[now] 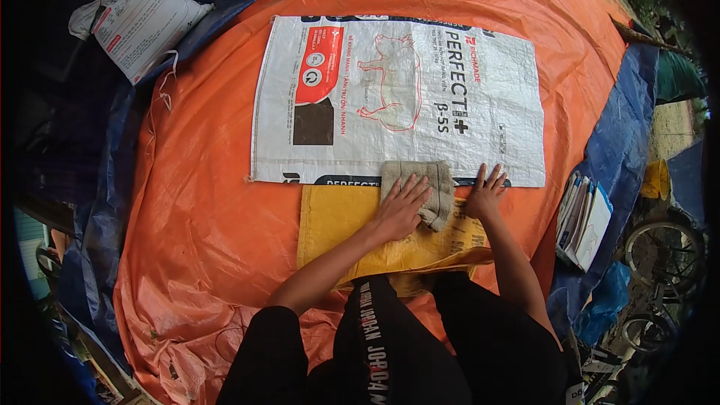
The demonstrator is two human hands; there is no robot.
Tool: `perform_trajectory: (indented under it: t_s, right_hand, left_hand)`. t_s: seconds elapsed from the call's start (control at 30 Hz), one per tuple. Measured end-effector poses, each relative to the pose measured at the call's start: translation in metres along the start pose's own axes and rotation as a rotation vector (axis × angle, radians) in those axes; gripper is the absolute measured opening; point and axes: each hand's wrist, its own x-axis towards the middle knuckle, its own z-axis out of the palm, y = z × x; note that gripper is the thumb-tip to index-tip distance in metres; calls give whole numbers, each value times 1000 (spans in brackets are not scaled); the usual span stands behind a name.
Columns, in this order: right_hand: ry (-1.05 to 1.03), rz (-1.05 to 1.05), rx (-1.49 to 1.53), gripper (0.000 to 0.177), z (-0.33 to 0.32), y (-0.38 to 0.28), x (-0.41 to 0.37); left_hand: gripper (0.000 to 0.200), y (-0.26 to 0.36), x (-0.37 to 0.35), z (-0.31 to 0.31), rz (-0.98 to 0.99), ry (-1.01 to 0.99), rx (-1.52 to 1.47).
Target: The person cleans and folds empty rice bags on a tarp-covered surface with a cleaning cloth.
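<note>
A white woven feed sack point(360, 124), printed with a pig outline and "PERFECT+", lies flat on the orange tarp. At its near edge is a folded grey-beige cloth point(439, 208), partly over the sack and partly over a yellow sack point(337, 217). My left hand point(405, 206) lies flat on top of the cloth, fingers extended. To the right, my right hand point(486, 193) rests with spread fingers on the near edge of the white sack. Its palm is by the yellow sack, and nothing shows in it.
The orange tarp point(202, 180) spreads under everything, with blue tarp point(611, 142) along its sides. A white printed bag point(146, 22) sits at the upper left. Folded white sacks point(583, 221) are stacked at right, near a blue plastic bag point(606, 292) and a bicycle point(664, 259).
</note>
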Motion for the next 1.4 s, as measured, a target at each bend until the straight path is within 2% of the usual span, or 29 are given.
perform_trajectory:
  t_s: [0.03, 0.13, 0.23, 0.33, 0.57, 0.77, 0.9, 1.0, 1.1, 1.2, 1.4]
  right_hand:
    - [11, -4, 18, 114, 2, 0, 0]
    - [651, -142, -146, 114, 90, 31, 41]
    - [72, 1, 26, 116, 20, 7, 9]
    - [-14, 37, -58, 118, 6, 1, 4]
    - [-14, 17, -16, 124, 2, 1, 0]
    - [-24, 19, -25, 127, 0, 0, -1]
    - [-23, 21, -46, 124, 2, 0, 1]
    - [-28, 15, -41, 119, -2, 0, -3]
    - [-12, 10, -38, 114, -2, -3, -2]
    - [34, -5, -39, 111, 9, 2, 1]
    - [74, -12, -52, 108, 17, 3, 6]
  left_hand:
    - [73, 7, 12, 4, 12, 3, 7]
    - [74, 12, 41, 6, 36, 37, 50]
    - [75, -4, 50, 8, 24, 105, 1]
    - [74, -21, 43, -2, -47, 164, 11]
    - [75, -98, -4, -38, -239, 298, 123]
    - [80, -180, -93, -82, -521, 381, 304]
    - [80, -217, -146, -103, -574, 395, 366]
    - [79, -212, -149, -113, -628, 317, 393]
    - [76, -209, -139, -100, -699, 359, 442]
    - [73, -196, -127, -84, -691, 352, 305]
    - [69, -111, -82, -60, -413, 159, 85]
